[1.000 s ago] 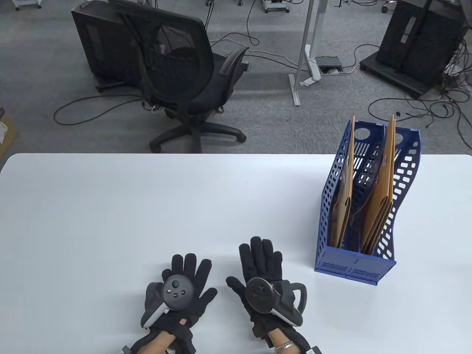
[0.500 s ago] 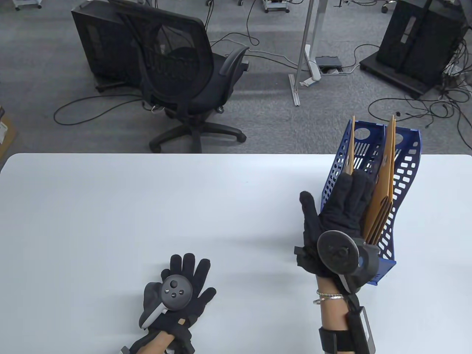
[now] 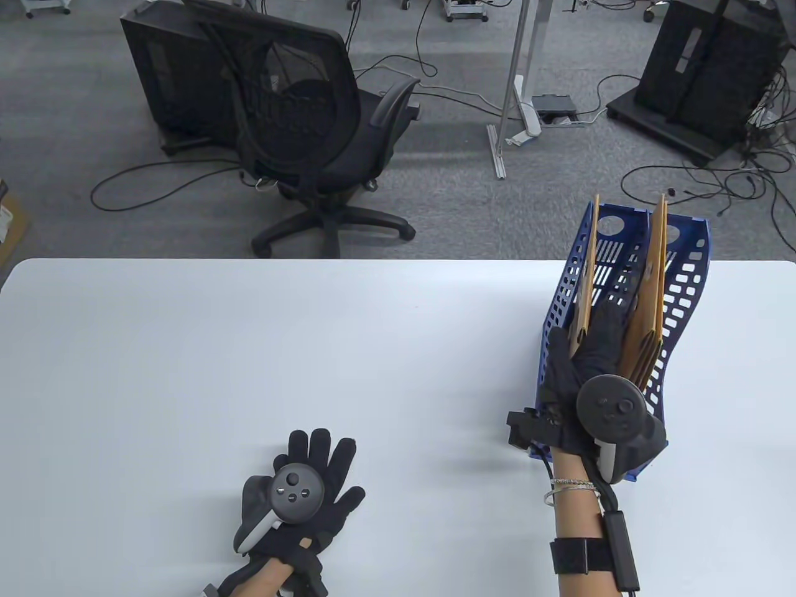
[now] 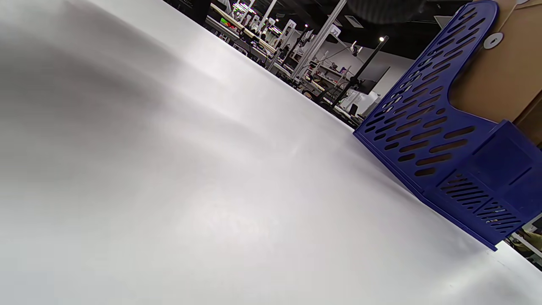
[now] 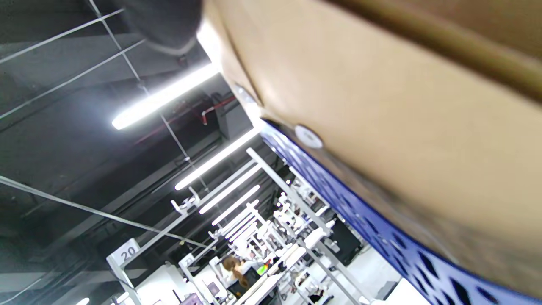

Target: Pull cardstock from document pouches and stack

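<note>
Your left hand [image 3: 298, 497] lies flat on the white table [image 3: 249, 348], palm down, fingers spread, gripping nothing, well to the left of the blue file holder [image 3: 553, 348] and nearer you than it. Your right hand [image 3: 584, 373] is up at the holder's near open end, thumb on the outer side and fingers on the inner side of the left pouch [image 3: 584, 292], so it looks like a pinch on that brown document pouch; the fingertips are hidden inside the holder. That pouch stands upright in the holder's left compartment, against the left perforated wall. The other pouches [image 3: 650, 311], a bundle of several, stand in the right compartment, leaning toward the holder's right wall. In the right wrist view the brown pouch face [image 5: 381, 106] fills most of the frame with a round string-tie button [image 5: 308, 136] on it. No cardstock is visible outside any pouch. Beyond the holder, past the table's far edge, an office chair [image 3: 311, 124] stands on the grey carpet.
</note>
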